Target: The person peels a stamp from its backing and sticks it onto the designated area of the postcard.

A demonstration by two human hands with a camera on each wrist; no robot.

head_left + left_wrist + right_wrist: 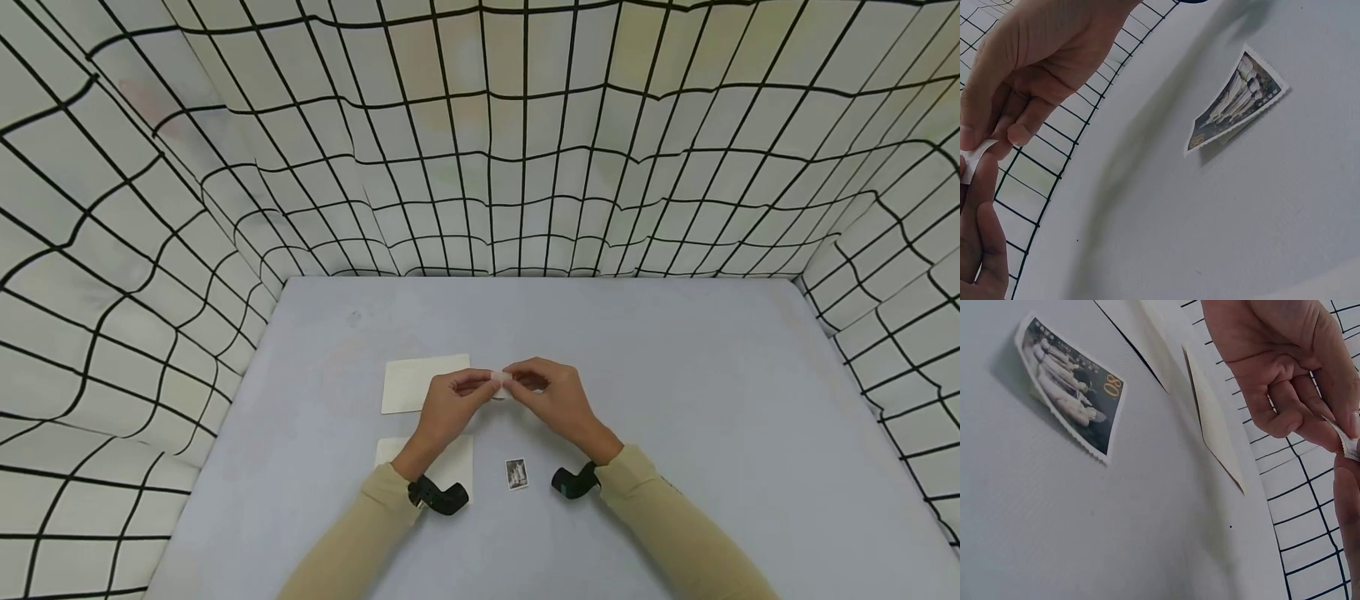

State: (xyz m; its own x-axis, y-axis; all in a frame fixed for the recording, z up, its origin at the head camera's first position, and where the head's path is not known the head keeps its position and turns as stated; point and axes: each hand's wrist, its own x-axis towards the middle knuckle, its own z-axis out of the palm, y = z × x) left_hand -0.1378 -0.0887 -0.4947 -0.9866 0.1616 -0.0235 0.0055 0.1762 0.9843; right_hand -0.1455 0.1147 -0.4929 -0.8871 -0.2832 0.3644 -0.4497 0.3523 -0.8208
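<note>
Above the middle of the table, my left hand (pixel 448 408) and right hand (pixel 557 402) meet fingertip to fingertip. Between thumbs and fingers both pinch a small stamp (pixel 501 382), its plain white side showing and its edge serrated in the right wrist view. Slightly bent, the stamp (pixel 1350 445) is partly hidden by the fingers. On the table nearer the body lies a second stamp (pixel 517 473), picture up, dark with pale mushroom-like shapes. Its edges curl up from the surface, and the left wrist view shows this printed stamp (pixel 1238 103) too.
Two cream paper rectangles lie left of centre: the farther sheet (pixel 408 387) behind the left hand, the nearer sheet (pixel 459 462) partly under the left forearm. The white table (pixel 675 350) is enclosed by white walls with a black grid (pixel 510 183). Each wrist carries a black camera.
</note>
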